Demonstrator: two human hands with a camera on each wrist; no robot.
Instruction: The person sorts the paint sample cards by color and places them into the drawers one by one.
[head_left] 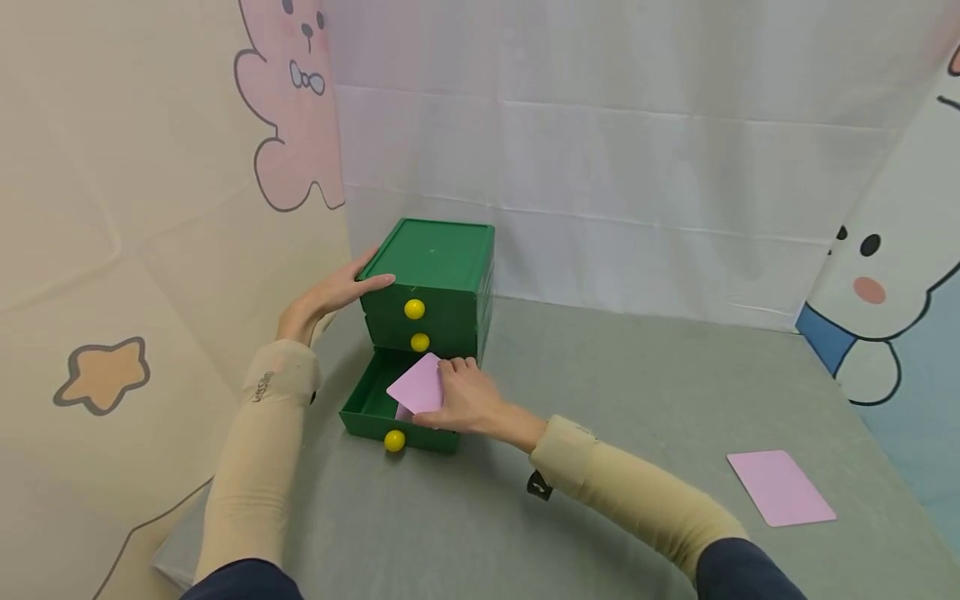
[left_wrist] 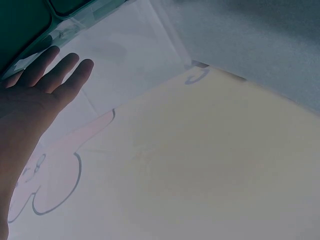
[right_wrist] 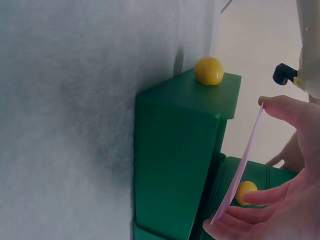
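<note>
A green drawer cabinet [head_left: 435, 250] with round yellow knobs stands on the table, its bottom drawer [head_left: 367, 392] pulled out. My left hand [head_left: 330, 296] rests on the cabinet's left side with fairly straight fingers, the thumb lying along the top front edge. Over the open drawer, my right hand [head_left: 468, 396] pinches a pink card [head_left: 418, 385] between thumb and fingers. The right wrist view shows that card [right_wrist: 242, 167] nearly edge-on, held at its opposite edges. Another bit of pink [head_left: 403, 412] shows below it inside the drawer; most of it is hidden.
A second pink card [head_left: 782, 488] lies flat on the grey tabletop [head_left: 615, 400] at the right. White and printed curtains [head_left: 600, 167] hang behind the table and at both sides. The two upper drawers [head_left: 442, 321] are pushed in.
</note>
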